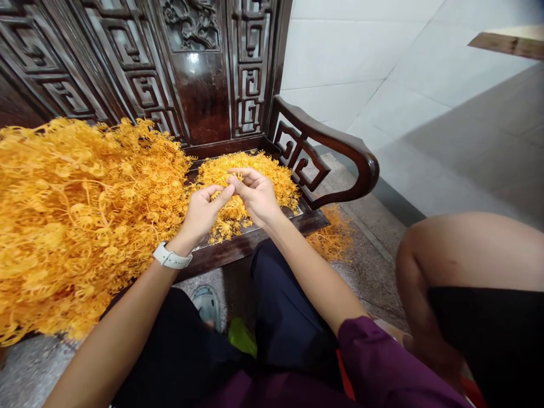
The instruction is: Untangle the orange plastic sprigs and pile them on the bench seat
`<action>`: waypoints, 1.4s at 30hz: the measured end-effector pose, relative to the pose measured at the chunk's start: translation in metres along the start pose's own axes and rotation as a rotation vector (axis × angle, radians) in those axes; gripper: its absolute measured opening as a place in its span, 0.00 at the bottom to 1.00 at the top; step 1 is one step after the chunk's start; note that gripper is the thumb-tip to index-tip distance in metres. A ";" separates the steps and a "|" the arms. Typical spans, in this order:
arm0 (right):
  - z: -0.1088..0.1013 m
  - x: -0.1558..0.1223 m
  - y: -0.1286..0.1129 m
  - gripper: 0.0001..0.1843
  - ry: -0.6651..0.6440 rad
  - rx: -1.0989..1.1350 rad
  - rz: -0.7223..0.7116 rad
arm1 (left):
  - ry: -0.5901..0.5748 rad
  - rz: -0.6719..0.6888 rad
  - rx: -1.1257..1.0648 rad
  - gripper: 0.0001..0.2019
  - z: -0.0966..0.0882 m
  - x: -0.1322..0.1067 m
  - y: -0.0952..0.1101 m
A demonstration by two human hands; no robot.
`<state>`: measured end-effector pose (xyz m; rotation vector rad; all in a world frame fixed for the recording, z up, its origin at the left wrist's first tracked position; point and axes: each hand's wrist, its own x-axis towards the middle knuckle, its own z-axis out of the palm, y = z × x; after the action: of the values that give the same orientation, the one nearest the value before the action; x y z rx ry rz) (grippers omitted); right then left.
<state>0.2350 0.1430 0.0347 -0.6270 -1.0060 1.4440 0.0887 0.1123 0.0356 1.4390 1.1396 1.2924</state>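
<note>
Both hands right over the small heap of yellow pieces [276, 175] here, and the left hand [200, 212], pale watch [172, 256] at the wrist, meets the right hand [261, 199] thumb to thumb! Fingers bent, tips close together; whether either grasps a tiny piece, I cannot tell. That small heap sits on the dark wooden bench [225, 258], near the carved armrest [340, 146]. Over on the left, a far bigger yellow pile [85, 221]; beyond the bench's end, an orange tangle [335, 235] on the floor [374, 272].
</note>
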 end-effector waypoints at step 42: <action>-0.009 -0.001 0.002 0.20 -0.224 -0.447 -0.064 | 0.013 0.186 0.159 0.12 -0.017 0.004 0.000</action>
<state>0.2421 0.1444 0.0287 -0.7541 -1.5345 1.2578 0.0716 0.1165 0.0378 1.6885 1.1611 1.3646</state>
